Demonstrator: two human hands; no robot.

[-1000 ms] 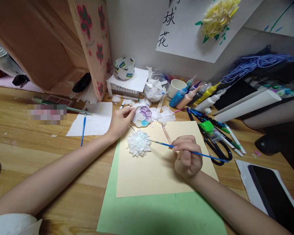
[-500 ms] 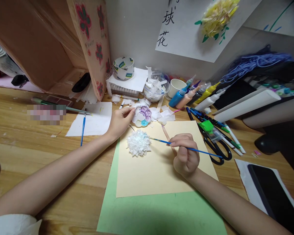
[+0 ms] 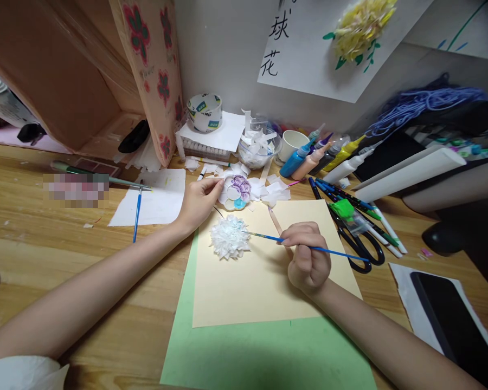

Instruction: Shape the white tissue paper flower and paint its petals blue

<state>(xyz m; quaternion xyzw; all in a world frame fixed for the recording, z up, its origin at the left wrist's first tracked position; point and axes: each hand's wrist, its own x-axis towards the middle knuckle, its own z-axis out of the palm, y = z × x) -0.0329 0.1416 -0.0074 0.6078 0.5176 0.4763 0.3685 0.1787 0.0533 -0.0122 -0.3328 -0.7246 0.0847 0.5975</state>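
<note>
My right hand [image 3: 309, 252] grips a thin blue paintbrush [image 3: 329, 249], its tip at the right side of a fluffy white paper flower [image 3: 229, 241]. Pale blue colour shows on the flower's upper petals. The flower lies on a cream sheet of paper [image 3: 264, 292], which rests over a green sheet [image 3: 260, 355]. My left hand [image 3: 201, 203] pinches the left rim of a round paint palette [image 3: 236, 192] with purple and blue paint in its wells, just behind the flower. A wooden-looking pencil [image 3: 275, 221] lies partly hidden behind my right hand.
Paint bottles [image 3: 299, 160] stand at the back beside a paper cup [image 3: 293, 143] and a bowl of paper scraps [image 3: 259, 151]. Black-handled scissors [image 3: 370, 252] and several pens lie to the right, with a phone [image 3: 451, 314] nearer. Another brush [image 3: 137, 214] lies at left.
The brush tip has shifted very slightly on the flower's right side. My left hand still holds the palette in the same place.
</note>
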